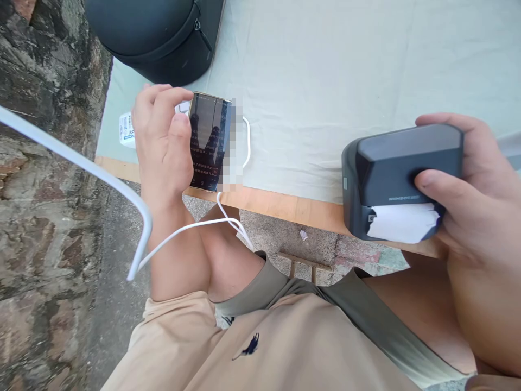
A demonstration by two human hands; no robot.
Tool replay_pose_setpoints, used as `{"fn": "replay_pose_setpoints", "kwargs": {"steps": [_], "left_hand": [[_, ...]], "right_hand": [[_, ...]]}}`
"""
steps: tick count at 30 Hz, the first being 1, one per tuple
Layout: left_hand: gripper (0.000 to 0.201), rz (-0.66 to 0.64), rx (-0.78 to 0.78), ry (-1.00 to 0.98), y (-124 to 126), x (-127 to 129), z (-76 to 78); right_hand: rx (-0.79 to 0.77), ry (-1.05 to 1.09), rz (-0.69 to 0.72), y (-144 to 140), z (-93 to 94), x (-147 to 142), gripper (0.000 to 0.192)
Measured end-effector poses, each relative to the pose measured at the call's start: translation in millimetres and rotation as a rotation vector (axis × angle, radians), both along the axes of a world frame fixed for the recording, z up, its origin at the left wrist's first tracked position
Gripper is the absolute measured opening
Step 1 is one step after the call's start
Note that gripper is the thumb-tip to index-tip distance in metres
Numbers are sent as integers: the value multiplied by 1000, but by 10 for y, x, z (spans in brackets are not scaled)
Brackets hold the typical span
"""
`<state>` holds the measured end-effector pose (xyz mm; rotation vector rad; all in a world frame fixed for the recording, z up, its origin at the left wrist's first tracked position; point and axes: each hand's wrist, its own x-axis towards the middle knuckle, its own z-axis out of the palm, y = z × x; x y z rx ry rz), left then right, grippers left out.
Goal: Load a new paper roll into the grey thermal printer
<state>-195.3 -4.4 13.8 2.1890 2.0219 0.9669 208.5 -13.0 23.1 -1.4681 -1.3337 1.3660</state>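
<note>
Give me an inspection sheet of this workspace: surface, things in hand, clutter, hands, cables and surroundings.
Surface: table with a wooden edge, covered by a pale green cloth.
Things in hand: phone, screen lit; dark label printer with white paper showing at its slot.
Clutter: black zipped bag at the far side; white barcode label on the cloth.
Hands: left hand grips the phone; right hand grips the printer, thumb on its front.
Cables: white cable runs from under the phone; thicker white cable crosses at left.
Surroundings: stone wall at left, paved ground below.
</note>
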Motion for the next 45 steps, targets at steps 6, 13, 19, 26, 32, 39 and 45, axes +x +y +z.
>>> {"fn": "replay_pose_setpoints", "kwargs": {"steps": [6,13,19,26,32,39,45], "left_hand": [[69,76,-50,28,75,108,26],[45,184,-174,82,108,239,59],[43,213,-227,96,121,294,102],[44,203,-241,95,163,260,77],[42,206,-266,63,172,312,23],[48,217,-226,60,128,366,123],[43,322,-24,43,109,69,44]], "right_hand": [[-3,-4,-5,-8,-2,-4,86],[15,-23,2,-4,-3,6,85],[20,-30,-44,0,-22,25,82],[-5,-12,-38,-10,2,-5,79],[-25,-5,-24,-19,24,-7,84],[-20,22,20,-10,12,-6,85],[-2,0,32,-9,6,1,79]]}}
